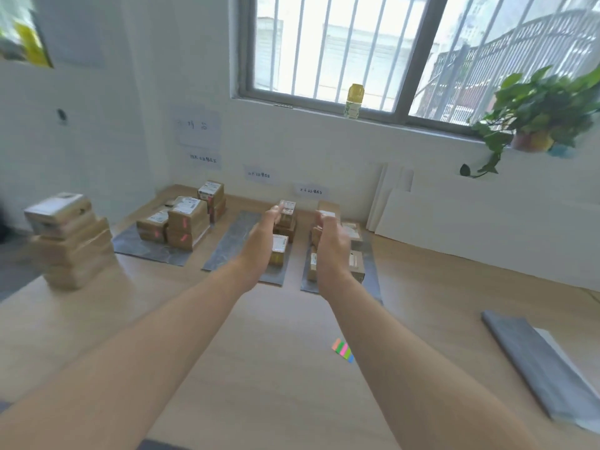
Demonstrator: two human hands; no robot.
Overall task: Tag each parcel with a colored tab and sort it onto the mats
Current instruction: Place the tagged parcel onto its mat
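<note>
Your left grip (263,237) was stretched flat over the middle mat (227,248), holding nothing. I could not tell whether your right grip (331,245) pinched anything. The nearest parcel (280,251) lay on that mat between them, label up, and its long axis seemed to run toward the wall. It looked like a stiff, light carton, best taken by its long sides.

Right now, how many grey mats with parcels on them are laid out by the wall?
3: the left mat, the middle mat, and the right mat, partly behind the right hand. A folded grey sheet lies apart.
</note>
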